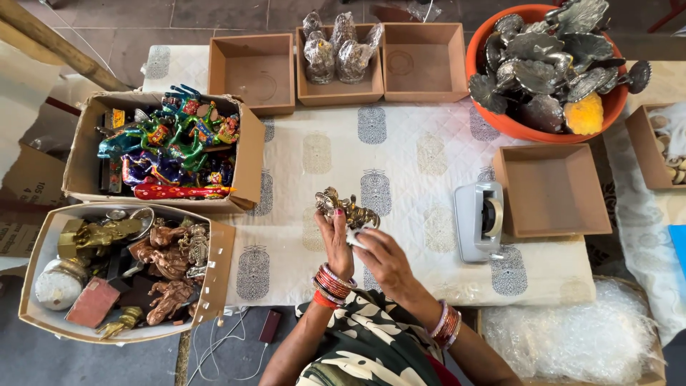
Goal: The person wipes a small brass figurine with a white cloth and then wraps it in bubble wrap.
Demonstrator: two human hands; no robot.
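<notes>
Both hands meet over the near middle of the table [421,154], which is covered with a white quilted cloth printed with grey motifs. The left hand [336,239] is raised with fingers closed around a small brass figurine [346,209], held just above the cloth. The right hand [382,257] is curled just beside it, touching the figurine's lower side where something white shows; whether it grips anything I cannot tell.

To the right lies a grey tape dispenser [480,220], next to an empty cardboard tray [552,189]. At the far edge, a tray holds plastic-wrapped figurines [336,46]. An orange bowl [500,118] of dark metal pieces sits far right. On the left, one box [246,154] holds colourful painted figures, another box [214,264] brass and copper figures.
</notes>
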